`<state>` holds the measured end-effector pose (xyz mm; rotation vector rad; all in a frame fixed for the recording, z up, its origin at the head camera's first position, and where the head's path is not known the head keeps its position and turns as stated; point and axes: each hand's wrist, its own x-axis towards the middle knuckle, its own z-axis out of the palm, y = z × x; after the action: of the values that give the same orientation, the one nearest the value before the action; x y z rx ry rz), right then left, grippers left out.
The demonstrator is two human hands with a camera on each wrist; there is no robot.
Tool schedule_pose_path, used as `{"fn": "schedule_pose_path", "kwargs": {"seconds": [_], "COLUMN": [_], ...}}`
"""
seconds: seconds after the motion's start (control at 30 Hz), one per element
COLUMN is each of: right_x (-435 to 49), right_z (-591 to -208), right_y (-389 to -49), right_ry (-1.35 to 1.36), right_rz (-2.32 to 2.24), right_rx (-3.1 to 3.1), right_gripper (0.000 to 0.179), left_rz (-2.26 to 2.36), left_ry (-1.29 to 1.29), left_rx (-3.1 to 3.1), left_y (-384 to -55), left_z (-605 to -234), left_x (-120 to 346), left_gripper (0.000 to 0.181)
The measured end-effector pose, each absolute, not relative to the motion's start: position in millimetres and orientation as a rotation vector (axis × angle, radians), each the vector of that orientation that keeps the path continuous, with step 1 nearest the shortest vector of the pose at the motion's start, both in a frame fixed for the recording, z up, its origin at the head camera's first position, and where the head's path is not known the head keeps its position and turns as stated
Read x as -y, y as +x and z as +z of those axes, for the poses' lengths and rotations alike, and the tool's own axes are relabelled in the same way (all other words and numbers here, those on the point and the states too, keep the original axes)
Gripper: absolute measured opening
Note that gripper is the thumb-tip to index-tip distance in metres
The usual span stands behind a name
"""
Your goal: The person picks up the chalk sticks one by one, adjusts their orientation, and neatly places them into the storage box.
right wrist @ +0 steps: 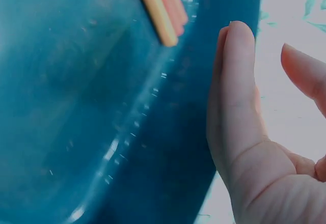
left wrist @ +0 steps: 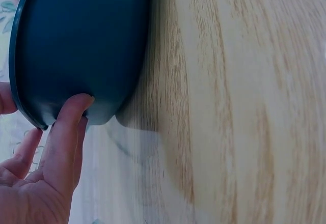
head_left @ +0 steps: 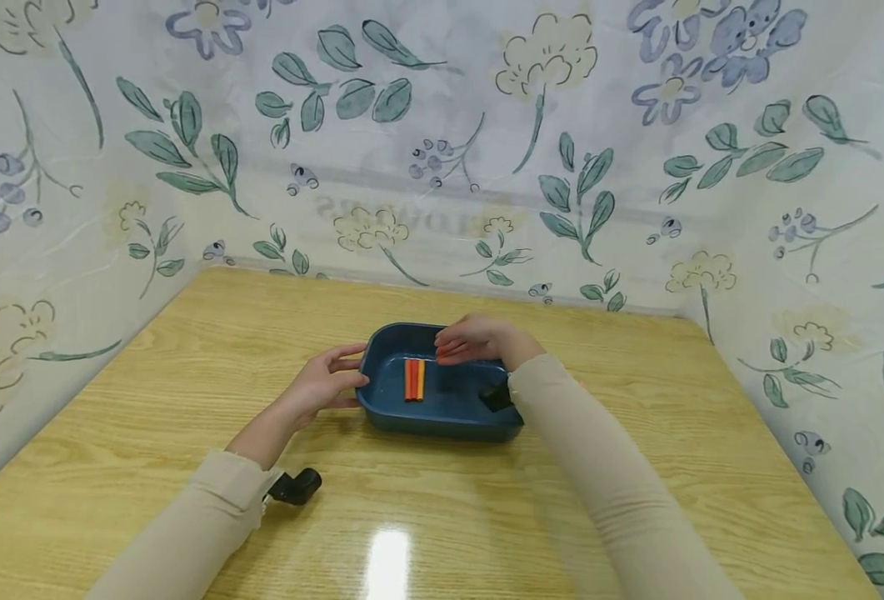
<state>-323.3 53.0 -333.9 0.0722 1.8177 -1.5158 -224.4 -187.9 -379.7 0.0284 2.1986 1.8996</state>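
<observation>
A dark blue rectangular tub (head_left: 442,427) with rounded corners stands on the table. My left hand (head_left: 322,383) grips its left end; in the left wrist view, the fingers (left wrist: 66,132) press the outer wall and the thumb is at the rim. Inside lie red and yellow-orange sticks (head_left: 414,380), side by side; their exact kind cannot be told. My right hand (head_left: 475,337) hovers over the far side of the tub, right of the sticks. In the right wrist view its fingers (right wrist: 238,86) are straight and the thumb stands apart, with no object visible between them.
The wood-grain table (head_left: 382,500) extends around the tub. A small orange thing (head_left: 581,383) shows beside the right sleeve, mostly hidden. Flower-printed cloth (head_left: 442,208) hangs behind and at both sides. Black mounts (head_left: 297,486) are on the wrists.
</observation>
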Motion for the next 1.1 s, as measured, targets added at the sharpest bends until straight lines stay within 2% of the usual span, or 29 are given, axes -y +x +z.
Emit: {"fn": "schedule_pose_path", "kwargs": {"seconds": [0.4, 1.1], "right_x": [-103.1, -200.0], "right_z": [-319.1, -342.8], "right_y": [-295.1, -256.3], "right_ry": [-0.086, -0.028], "right_rz": [-1.626, -1.757], "right_rx": [-1.868, -1.918], "right_gripper": [0.043, 0.052], "left_rz": [1.901, 1.888], "left_ry": [0.012, -0.005], "left_rx": [-2.194, -2.195], "left_y": [-225.4, -226.3], "left_z": [-378.4, -377.9], "left_x": [186.4, 185.3], "left_gripper": [0.061, 0.061]}}
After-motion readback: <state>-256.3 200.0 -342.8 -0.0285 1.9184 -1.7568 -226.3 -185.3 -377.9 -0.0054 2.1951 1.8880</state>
